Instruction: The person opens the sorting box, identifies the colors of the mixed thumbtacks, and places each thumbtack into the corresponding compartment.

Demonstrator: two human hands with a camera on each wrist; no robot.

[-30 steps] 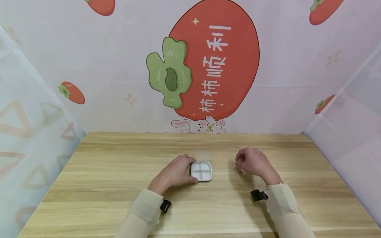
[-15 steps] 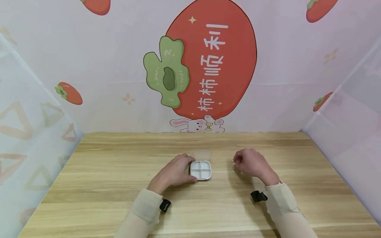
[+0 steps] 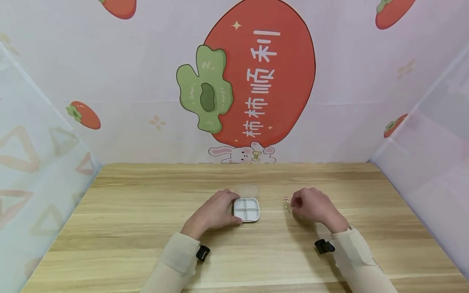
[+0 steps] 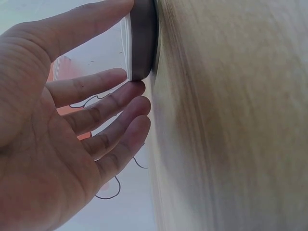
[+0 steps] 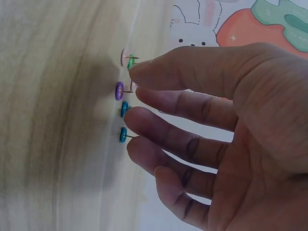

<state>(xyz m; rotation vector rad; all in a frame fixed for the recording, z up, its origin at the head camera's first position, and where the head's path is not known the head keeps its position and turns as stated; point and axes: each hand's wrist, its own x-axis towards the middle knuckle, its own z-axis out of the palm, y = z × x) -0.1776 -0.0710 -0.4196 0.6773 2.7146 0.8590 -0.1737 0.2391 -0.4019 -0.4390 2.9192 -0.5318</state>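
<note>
Where the bench ends, a pale backdrop [image 3: 132,61] is seen, on which a large red persimmon [image 3: 293,73] is printed with white characters. By the wood-grained bench [image 3: 128,219] everything else in the scene is carried or underlain. Over its near edge two cream sleeves [image 3: 176,256] are extended, one on each arm.

At the middle of the bench the left hand [image 3: 214,209] is set against the left side of the white box; by its thumb at the near corner and its forefinger at the far one, the box is gripped, while the remaining fingers are spread loosely below the forefinger. The right hand [image 3: 315,205] is lowered to the bench, well apart from the box, its thumb and forefinger brought close together; whether a tack is clamped between them cannot be told.

The white box [image 3: 246,209] is laid flat, divided into four compartments, and just beyond it a translucent flap [image 3: 247,190] is seen. At each wrist a black device [image 3: 324,246] is worn.

Beside the right fingertips small tacks are clustered on the bench: pink [image 5: 124,57], green [image 5: 131,62], purple [image 5: 120,90] and two teal ones [image 5: 123,135]. Another is partly hidden by the fingers.
</note>
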